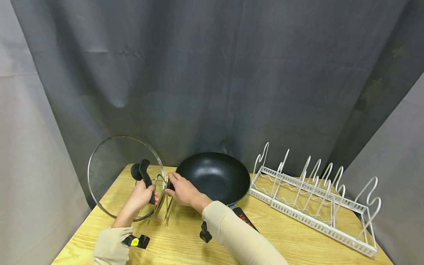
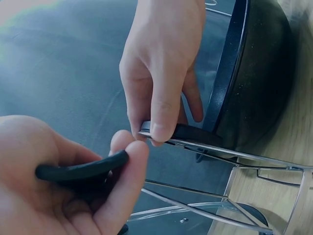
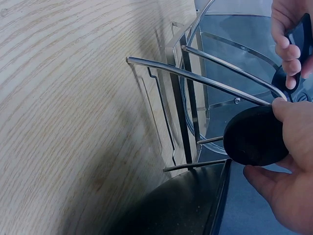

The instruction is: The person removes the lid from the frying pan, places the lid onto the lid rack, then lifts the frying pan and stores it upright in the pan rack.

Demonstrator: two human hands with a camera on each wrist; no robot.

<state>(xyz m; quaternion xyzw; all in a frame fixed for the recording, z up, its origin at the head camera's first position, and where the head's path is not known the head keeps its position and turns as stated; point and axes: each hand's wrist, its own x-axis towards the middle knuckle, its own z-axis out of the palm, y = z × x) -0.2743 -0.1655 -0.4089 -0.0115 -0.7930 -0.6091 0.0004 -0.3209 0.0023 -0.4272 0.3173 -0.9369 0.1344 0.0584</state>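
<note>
My left hand (image 1: 140, 197) grips the black handle (image 1: 145, 173) of a large clear glass lid (image 1: 114, 154), which stands on edge with a metal rim. Beside the lid is a small metal wire stand (image 3: 215, 83), and the lid overlaps it in the head view. My right hand (image 1: 185, 191) pinches a black, round, flat piece (image 3: 254, 137) at the top of the stand, thumb on one side and fingers on the other. A black frying pan (image 1: 212, 176) stands tilted right beside the stand, its inside facing me, partly behind my right hand.
The pan's black handle (image 1: 243, 217) points toward the front right, near my right sleeve. A white rack (image 1: 298, 221) with several upright wire dividers lies along the right side of the wooden table (image 1: 172, 243). A grey curtain (image 1: 212, 81) hangs behind the table.
</note>
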